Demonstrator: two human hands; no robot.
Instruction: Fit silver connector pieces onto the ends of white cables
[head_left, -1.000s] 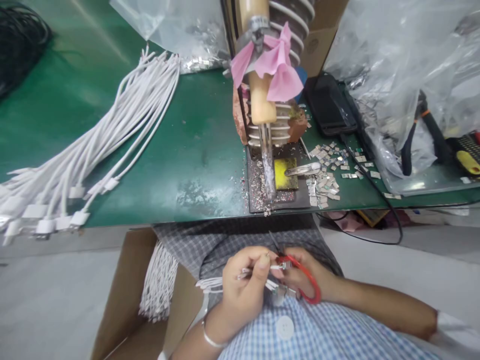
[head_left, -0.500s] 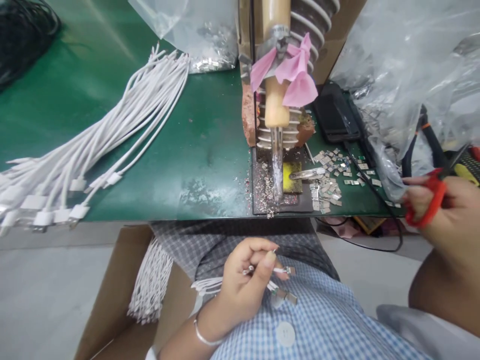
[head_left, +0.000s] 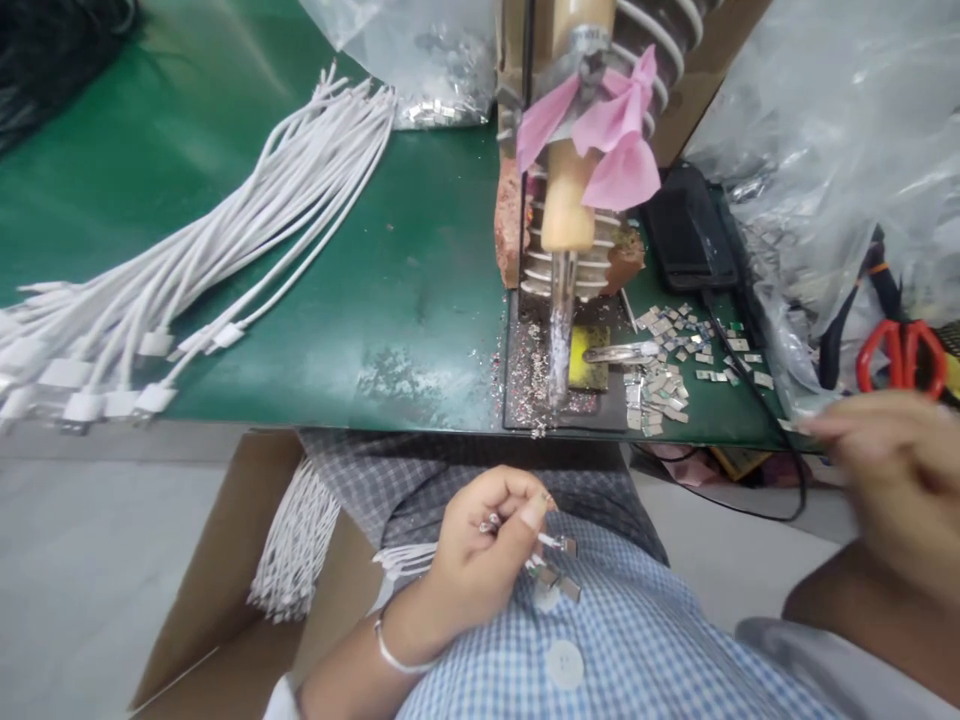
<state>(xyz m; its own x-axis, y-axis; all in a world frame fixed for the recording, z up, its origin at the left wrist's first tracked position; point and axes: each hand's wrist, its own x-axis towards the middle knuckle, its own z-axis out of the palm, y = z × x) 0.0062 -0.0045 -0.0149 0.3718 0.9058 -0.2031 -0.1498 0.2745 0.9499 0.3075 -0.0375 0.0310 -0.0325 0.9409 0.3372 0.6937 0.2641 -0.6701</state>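
Observation:
My left hand (head_left: pixel 487 545) is closed around several thin white USB cables (head_left: pixel 405 560), held in front of the checked shirt. Bare metal USB plugs (head_left: pixel 562 580) stick out past the thumb, and the thumb and forefinger pinch near a short wire end. At the right edge of the table, my right hand (head_left: pixel 900 470) is smeared by motion, so its fingers cannot be read clearly. Just beyond it lie red-handled scissors (head_left: pixel 900 358), apart from the hand. Black-handled cutters (head_left: pixel 855 310) lie beside the scissors.
A soldering iron (head_left: pixel 568 220) tied with pink cloth points down over a dark plate holding a yellow sponge (head_left: pixel 589 358). Loose metal plugs (head_left: pixel 664 385) lie to its right, near a black phone (head_left: pixel 690 230). White cables (head_left: pixel 247 240) lie left; a cardboard box (head_left: pixel 195 580) stands below.
My right hand has let go of the red scissors, which now lie on the table's right side, and has moved slightly down. My left hand still holds the cables, nearly unmoved.

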